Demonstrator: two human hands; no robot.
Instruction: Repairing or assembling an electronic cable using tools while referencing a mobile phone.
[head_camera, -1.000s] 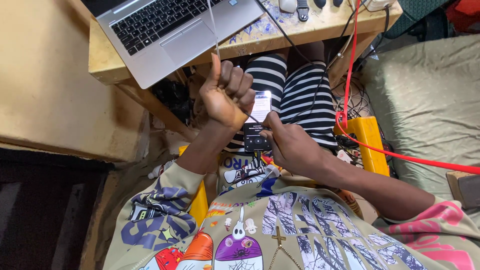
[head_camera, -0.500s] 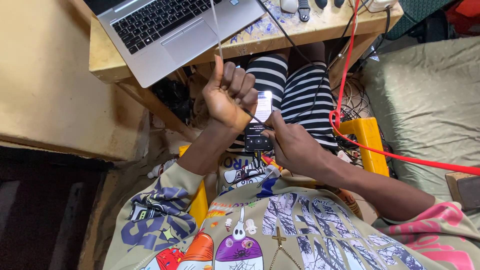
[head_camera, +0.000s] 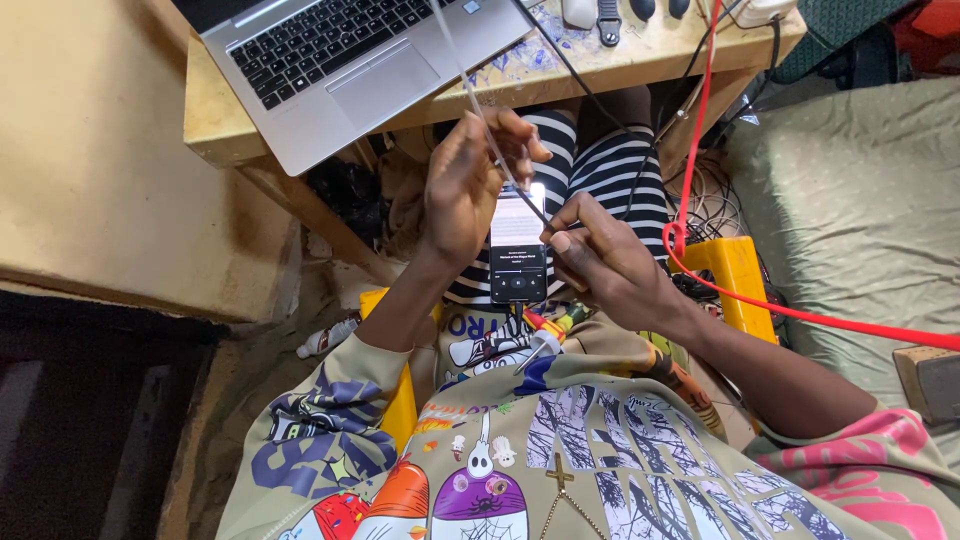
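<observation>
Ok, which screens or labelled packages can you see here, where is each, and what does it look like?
Lit rectangular black phone: on the lap between the left hand and right hand, screen white above, dark below.
Small white plastic bottle: lying on the floor left of the sleeve, red cap.

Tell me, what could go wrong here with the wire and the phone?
The phone lies loose on the striped lap, so it might slide off to the floor. The thin wire, pinched between the left hand and right hand, could slip or kink. The red cable hangs close and might snag an arm.
</observation>
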